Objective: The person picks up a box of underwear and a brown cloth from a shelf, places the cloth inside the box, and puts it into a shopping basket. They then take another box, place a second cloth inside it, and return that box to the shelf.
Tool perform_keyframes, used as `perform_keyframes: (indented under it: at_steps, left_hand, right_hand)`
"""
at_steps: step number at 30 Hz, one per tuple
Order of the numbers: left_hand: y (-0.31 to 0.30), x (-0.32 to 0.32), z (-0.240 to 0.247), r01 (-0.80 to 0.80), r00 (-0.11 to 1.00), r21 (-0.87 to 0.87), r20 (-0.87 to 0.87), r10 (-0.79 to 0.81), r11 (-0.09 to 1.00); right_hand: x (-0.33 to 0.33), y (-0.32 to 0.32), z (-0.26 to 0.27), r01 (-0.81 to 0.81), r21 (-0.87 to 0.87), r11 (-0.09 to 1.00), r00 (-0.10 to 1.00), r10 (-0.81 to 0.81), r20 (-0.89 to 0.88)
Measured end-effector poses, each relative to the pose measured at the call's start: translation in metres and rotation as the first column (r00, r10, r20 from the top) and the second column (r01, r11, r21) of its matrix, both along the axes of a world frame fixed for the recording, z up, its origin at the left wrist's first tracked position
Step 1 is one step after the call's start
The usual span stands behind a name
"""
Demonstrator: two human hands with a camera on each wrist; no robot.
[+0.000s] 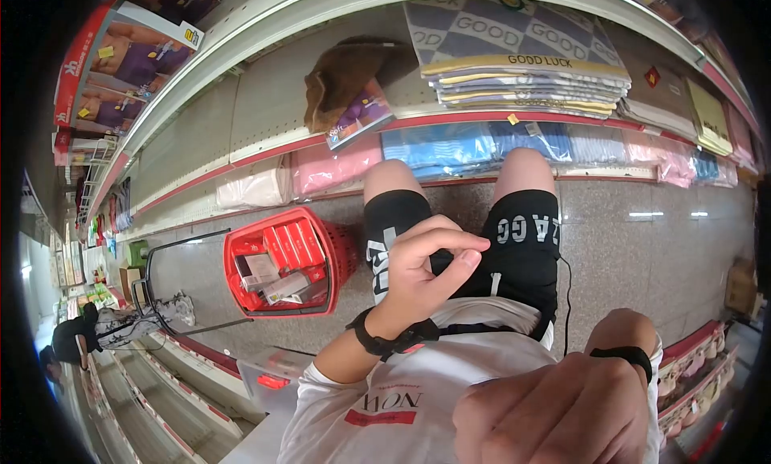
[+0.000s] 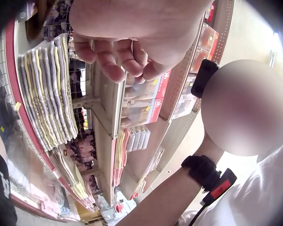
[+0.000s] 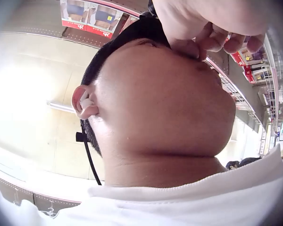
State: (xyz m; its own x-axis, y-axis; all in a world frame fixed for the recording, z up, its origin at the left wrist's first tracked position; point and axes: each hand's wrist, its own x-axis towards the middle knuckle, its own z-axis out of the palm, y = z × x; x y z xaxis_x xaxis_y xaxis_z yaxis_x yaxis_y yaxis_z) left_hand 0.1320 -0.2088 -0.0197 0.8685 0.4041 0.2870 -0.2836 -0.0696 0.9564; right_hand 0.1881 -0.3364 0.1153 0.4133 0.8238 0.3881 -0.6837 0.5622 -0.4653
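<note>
My left hand [image 1: 438, 263] hovers over my lap above the black shorts [image 1: 526, 223], its fingers loosely bent and the thumb near the index fingertip. No object shows under those fingers [image 2: 111, 66] in the left wrist view. Raised close to the head camera, my right hand [image 1: 562, 412] has bent fingers and turns its back to the view. The right wrist view puts this hand [image 3: 217, 23] right at the face, below the black cap [image 3: 127, 47]. What lies inside its fingers is hidden, so I cannot tell whether they hold anything.
A red shopping basket [image 1: 345, 251] with several boxes stands on the floor at the left. Folded towels [image 1: 522, 62], a brown cloth [image 1: 341, 74] and a purple-printed box [image 1: 361, 118] lie on the shelf ahead. Bagged textiles [image 1: 438, 151] fill the level below. Another person [image 1: 72, 339] is far left.
</note>
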Motion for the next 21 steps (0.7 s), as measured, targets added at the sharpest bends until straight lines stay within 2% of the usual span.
perform_keyframes:
  at_steps: [2,5,7,11,14,16,17,19,20,21]
  left_hand:
    - [0.0,-0.001,-0.001,0.001,1.0,-0.001,0.001,-0.001,1.0]
    - [0.0,-0.002,-0.003,0.001,1.0,-0.015,0.001,-0.001,1.0]
    - [0.001,-0.002,-0.003,0.004,1.0,-0.007,-0.005,-0.005,1.0]
    - [0.001,-0.002,-0.003,-0.001,1.0,-0.008,0.003,0.001,1.0]
    - [0.0,-0.002,-0.002,-0.005,1.0,-0.012,-0.008,0.005,1.0]
    - [0.001,-0.002,-0.003,0.006,1.0,-0.006,-0.001,-0.006,1.0]
    - [0.001,-0.002,-0.003,0.005,1.0,-0.006,-0.002,-0.005,1.0]
    - [0.0,-0.002,-0.003,-0.001,1.0,-0.018,0.002,0.001,1.0]
    - [0.0,-0.002,-0.004,-0.002,1.0,-0.019,-0.001,0.002,1.0]
    - [0.001,-0.002,-0.004,0.002,1.0,-0.011,0.006,-0.002,1.0]
  right_hand:
    - [-0.001,0.002,-0.002,0.031,0.017,0.999,0.999,-0.031,-0.019]
    - [0.001,0.004,-0.005,-0.013,0.059,0.998,0.998,0.01,0.055]
    - [-0.001,0.005,-0.004,-0.033,0.067,0.997,0.999,0.034,-0.009]
    - [0.0,0.009,-0.003,-0.039,0.079,0.996,0.999,0.04,-0.011]
    - [-0.005,0.013,-0.005,0.026,0.158,0.987,1.0,-0.028,0.008]
    - [-0.02,0.009,-0.006,0.033,0.139,0.99,0.988,-0.012,-0.152]
    - [-0.017,0.008,-0.01,0.033,0.139,0.99,0.988,-0.011,-0.153]
    - [-0.004,0.018,-0.007,0.048,0.233,0.971,0.999,-0.043,-0.025]
    - [-0.007,0.015,-0.007,0.048,0.233,0.971,0.999,-0.042,-0.027]
    - [-0.012,0.009,-0.005,0.065,0.152,0.986,0.997,-0.057,-0.06]
